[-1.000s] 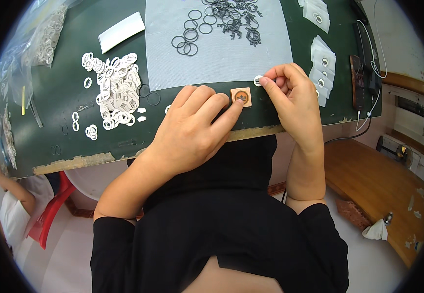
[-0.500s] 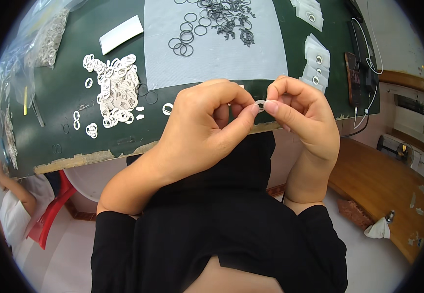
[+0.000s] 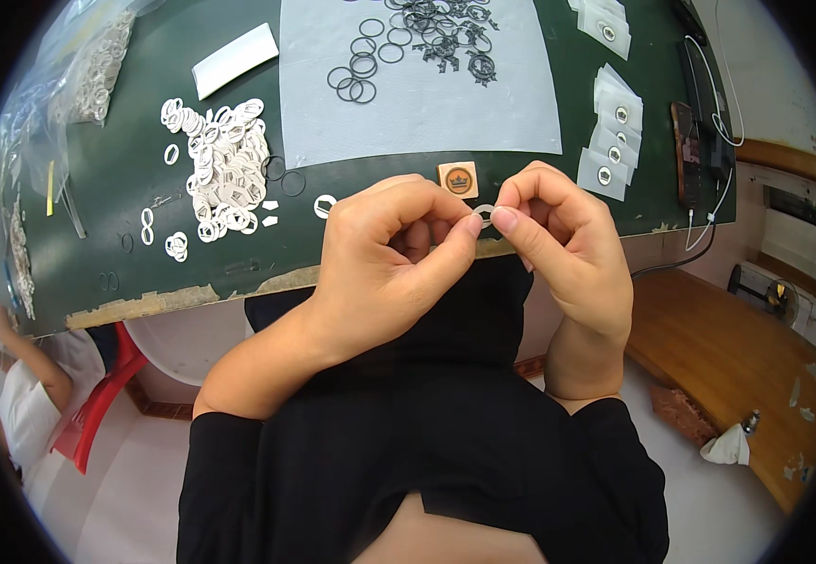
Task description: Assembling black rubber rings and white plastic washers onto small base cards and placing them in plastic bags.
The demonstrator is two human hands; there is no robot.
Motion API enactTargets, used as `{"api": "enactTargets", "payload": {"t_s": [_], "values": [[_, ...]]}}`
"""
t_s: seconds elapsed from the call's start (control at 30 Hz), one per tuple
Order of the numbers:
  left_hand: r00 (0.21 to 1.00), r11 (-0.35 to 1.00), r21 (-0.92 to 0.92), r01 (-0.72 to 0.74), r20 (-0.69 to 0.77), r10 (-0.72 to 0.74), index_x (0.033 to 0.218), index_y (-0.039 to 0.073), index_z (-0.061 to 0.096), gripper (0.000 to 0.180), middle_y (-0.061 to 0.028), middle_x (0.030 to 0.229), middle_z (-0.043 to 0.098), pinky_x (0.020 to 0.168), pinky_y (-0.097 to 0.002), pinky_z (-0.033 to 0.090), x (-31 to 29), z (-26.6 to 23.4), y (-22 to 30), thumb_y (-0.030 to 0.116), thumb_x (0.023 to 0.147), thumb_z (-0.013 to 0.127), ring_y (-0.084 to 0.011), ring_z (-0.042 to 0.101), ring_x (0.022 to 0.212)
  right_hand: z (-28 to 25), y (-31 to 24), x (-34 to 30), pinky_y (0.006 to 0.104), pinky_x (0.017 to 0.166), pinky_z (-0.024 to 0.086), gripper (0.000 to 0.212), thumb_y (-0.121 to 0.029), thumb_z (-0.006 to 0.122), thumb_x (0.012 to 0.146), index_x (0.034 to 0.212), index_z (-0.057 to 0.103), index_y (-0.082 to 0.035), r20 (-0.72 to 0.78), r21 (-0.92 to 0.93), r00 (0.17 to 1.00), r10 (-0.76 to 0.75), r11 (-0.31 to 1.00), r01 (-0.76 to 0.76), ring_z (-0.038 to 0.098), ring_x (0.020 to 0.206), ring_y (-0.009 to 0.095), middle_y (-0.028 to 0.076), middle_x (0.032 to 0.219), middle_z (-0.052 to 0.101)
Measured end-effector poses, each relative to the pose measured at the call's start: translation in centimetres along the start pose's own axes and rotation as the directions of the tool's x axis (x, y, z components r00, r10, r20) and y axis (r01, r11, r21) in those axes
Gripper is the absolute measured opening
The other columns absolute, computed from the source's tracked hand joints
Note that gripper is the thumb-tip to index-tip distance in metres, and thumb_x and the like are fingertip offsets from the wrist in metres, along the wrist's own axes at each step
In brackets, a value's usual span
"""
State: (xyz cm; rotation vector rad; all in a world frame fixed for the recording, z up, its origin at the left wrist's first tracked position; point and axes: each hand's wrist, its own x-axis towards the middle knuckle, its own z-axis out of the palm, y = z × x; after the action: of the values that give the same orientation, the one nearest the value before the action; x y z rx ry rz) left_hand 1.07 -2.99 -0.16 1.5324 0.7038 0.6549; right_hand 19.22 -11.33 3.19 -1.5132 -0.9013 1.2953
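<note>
At the far left I see a clear plastic bag [image 3: 98, 75] with many small clear pieces and, below it, past the edge of the dark green desk [image 3: 135, 268], another person [image 3: 30, 414] by one red chair [image 3: 115, 385]. Next comes one heap of white rings [image 3: 229, 169], too overlapped for me to count, with one white card [image 3: 234, 61] behind it; at its right side lie two thin black rings [image 3: 292, 183] and two small white chips [image 3: 270, 222]. One loose white ring [image 3: 323, 207] lies just beside the left hand [image 3: 380, 258]. The fingers of this hand are pinched, almost without gap, on the left side of one pale ring [image 3: 485, 216], which is near the front edge of the desk. One wooden block [image 3: 457, 180] with a crown mark stands just beyond it, and farther back a grey sheet [image 3: 417, 132] carries a pile of black rings and shapes [image 3: 441, 28], which I cannot count. The right hand [image 3: 568, 244] grasps the other side of the pale ring with pinched fingers. Farther right I count two groups of small packets [image 3: 604, 177], then one phone [image 3: 683, 155] and a white cable [image 3: 726, 139].
</note>
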Motion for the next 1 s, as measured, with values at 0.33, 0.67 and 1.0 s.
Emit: {"api": "enactTargets", "payload": {"t_s": [0.33, 0.67, 1.0], "values": [[0.821, 0.549, 0.686, -0.478, 0.126, 0.557, 0.105, 0.003, 0.073, 0.035, -0.0093, 0.100, 0.065, 0.076, -0.0386, 0.050, 1.2, -2.4, -2.2, -0.001, 0.070, 0.078, -0.0296, 0.061, 0.091, 0.0, 1.4, 2.0, 0.0257, 0.062, 0.043, 0.014, -0.012, 0.068, 0.094, 0.091, 0.064, 0.002, -0.152, -0.342, 0.987, -0.057, 0.940, 0.002, 0.051, 0.069, 0.010, 0.005, 0.084, 0.055], [0.812, 0.524, 0.663, -0.534, 0.232, 0.535, 0.107, 0.004, 0.073, 0.038, -0.0099, 0.115, 0.064, 0.090, -0.0438, 0.049, 1.1, -2.1, -2.8, 0.003, 0.069, 0.079, -0.0318, 0.060, 0.109, 0.9, 1.6, 2.7, 0.0282, 0.062, 0.046, 0.014, -0.011, 0.067, 0.094, 0.093, 0.066, 0.003, -0.132, -0.463, 0.985, -0.113, 0.885, 0.039, 0.054, 0.067, 0.015, 0.009, 0.083, 0.058], [0.817, 0.489, 0.687, -0.537, 0.280, 0.503, 0.112, 0.004, 0.072, 0.042, -0.0110, 0.119, 0.064, 0.092, -0.0451, 0.047, 1.1, -1.9, -2.7, 0.003, 0.070, 0.076, -0.0311, 0.060, 0.111, 1.4, 1.6, 2.8, 0.0296, 0.062, 0.048, 0.013, -0.011, 0.068, 0.093, 0.092, 0.066, 0.002, -0.163, -0.530, 0.978, -0.128, 0.848, 0.023, 0.055, 0.067, 0.016, 0.009, 0.083, 0.059]]}}
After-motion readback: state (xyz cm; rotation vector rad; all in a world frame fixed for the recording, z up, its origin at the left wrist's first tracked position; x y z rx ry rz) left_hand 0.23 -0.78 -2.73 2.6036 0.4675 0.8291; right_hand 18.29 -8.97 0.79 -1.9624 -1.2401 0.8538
